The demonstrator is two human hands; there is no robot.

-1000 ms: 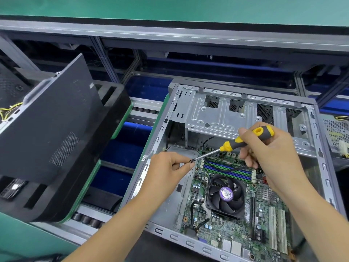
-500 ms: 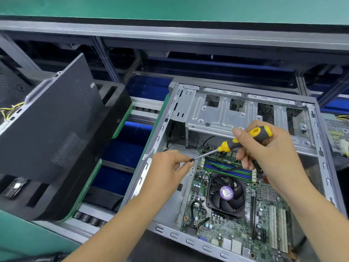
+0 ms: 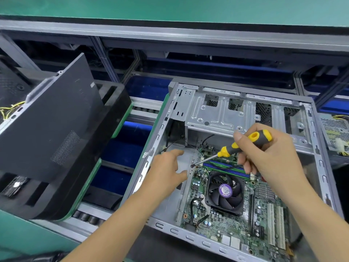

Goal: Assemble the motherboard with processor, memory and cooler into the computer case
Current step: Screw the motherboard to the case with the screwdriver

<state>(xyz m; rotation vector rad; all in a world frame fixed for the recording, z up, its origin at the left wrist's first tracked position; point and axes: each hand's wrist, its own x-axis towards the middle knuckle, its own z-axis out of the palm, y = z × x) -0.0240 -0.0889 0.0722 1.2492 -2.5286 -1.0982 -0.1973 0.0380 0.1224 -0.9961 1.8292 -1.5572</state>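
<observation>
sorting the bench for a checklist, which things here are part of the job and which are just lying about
In use: screwdriver in right hand; left hand; motherboard; cooler fan; memory sticks; computer case.

Lying about: black side panel; power supply.

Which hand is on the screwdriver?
The right hand, curled round the yellow-black screwdriver handle. The left hand is open beside the tip, holding nothing.
</observation>
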